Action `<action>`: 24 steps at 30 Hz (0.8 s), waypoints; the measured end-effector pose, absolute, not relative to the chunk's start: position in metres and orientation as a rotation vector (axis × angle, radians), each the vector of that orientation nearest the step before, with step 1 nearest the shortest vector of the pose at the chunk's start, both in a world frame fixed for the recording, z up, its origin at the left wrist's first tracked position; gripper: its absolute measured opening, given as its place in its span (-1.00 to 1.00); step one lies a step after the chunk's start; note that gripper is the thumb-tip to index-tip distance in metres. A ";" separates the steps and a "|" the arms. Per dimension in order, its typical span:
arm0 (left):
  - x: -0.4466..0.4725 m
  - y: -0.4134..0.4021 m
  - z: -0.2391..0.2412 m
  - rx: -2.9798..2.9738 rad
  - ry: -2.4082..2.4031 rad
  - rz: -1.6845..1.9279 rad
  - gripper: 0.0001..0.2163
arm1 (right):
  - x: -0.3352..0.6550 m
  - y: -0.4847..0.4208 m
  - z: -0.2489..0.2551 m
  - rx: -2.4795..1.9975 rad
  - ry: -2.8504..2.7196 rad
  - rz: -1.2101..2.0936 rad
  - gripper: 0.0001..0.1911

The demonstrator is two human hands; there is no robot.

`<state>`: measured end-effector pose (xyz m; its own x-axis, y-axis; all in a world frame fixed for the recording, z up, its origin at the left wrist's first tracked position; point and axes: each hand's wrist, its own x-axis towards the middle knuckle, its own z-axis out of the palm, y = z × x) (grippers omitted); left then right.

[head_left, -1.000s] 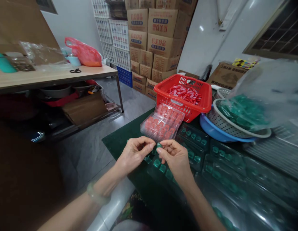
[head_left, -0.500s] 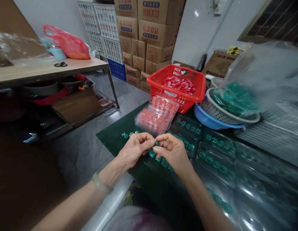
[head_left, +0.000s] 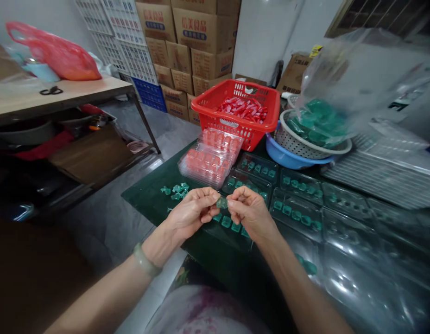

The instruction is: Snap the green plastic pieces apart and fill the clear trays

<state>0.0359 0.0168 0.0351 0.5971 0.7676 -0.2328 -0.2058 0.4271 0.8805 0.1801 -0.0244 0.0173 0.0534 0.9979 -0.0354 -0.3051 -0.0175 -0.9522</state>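
Note:
My left hand [head_left: 193,211] and my right hand [head_left: 249,211] meet over the near edge of a dark green mat [head_left: 148,197]. Both pinch one small green wrapped piece [head_left: 222,202] between thumb and fingers. Just below them lies a clear plastic tray [head_left: 232,227] with green pieces set in its pockets. A few loose green pieces [head_left: 175,190] lie on the mat left of my left hand. A wristband sits on my left wrist.
More clear trays [head_left: 298,211] with green pieces cover the mat to the right. A stacked tray of red pieces [head_left: 210,155] leans by a red basket [head_left: 236,123]. A colander in a blue basin [head_left: 294,155] holds a bag of green pieces. Cardboard boxes [head_left: 197,41] and a wooden table [head_left: 62,95] stand behind.
The view has swung right and down, so everything sits further left in frame. My hands stay together, and the green piece now shows between the fingertips.

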 end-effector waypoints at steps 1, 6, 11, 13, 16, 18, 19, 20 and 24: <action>0.038 0.016 0.034 0.902 0.706 0.666 -0.83 | 0.181 -0.026 0.016 -1.061 -0.969 1.274 -0.90; 0.054 0.009 0.027 0.971 0.843 0.691 -0.83 | 0.191 -0.040 0.017 -1.345 -1.406 0.723 -0.80; 0.071 0.013 0.023 0.965 0.839 0.629 -0.83 | 0.204 -0.056 0.023 -1.476 -1.686 0.412 -0.79; 0.081 0.017 0.023 0.883 0.815 0.566 -0.85 | 0.210 -0.061 0.024 -1.487 -1.689 0.327 -0.81; 0.096 0.018 0.030 0.848 0.771 0.478 -0.71 | 0.232 -0.069 0.026 -1.461 -1.605 0.274 -0.85; 0.102 0.017 0.037 0.898 0.757 0.458 -0.65 | 0.264 -0.076 0.026 -1.490 -1.536 0.245 -0.84; 0.103 0.017 0.040 0.933 0.764 0.467 -0.64 | 0.287 -0.079 0.025 -1.548 -1.500 0.199 -0.82; 0.101 0.017 0.043 0.969 0.789 0.486 -0.64 | 0.315 -0.082 0.024 -1.630 -1.460 0.142 -0.80; 0.084 0.027 0.038 1.099 0.945 0.582 -0.70 | 0.442 -0.089 0.011 -1.975 -1.284 -0.187 -0.74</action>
